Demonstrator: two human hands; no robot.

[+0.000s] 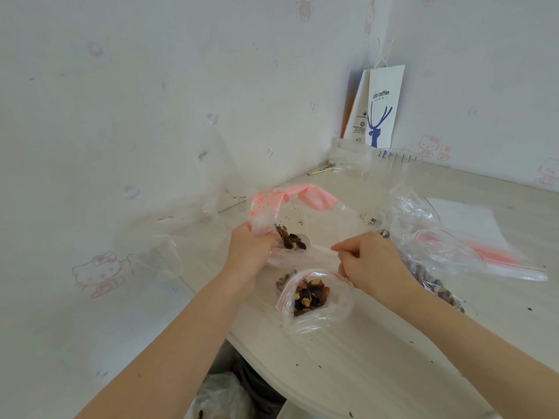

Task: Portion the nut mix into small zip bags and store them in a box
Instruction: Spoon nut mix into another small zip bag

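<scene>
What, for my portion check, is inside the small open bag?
Nut mix shows in the small bag through its open mouth; pieces under the top layer are covered.

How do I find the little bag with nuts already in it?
On the white table, look just below the person's right hand. The small zip bag sits there with its mouth open, a thin red line at its rim and mixed nuts inside. The pink-topped bag behind it is far bigger.

The front of the table [378, 358] is free to pass (only crumbs there). Behind it the small bag [314, 297], the big bag [314, 219] and a bag heap [447, 249] on the right block the way.
</scene>
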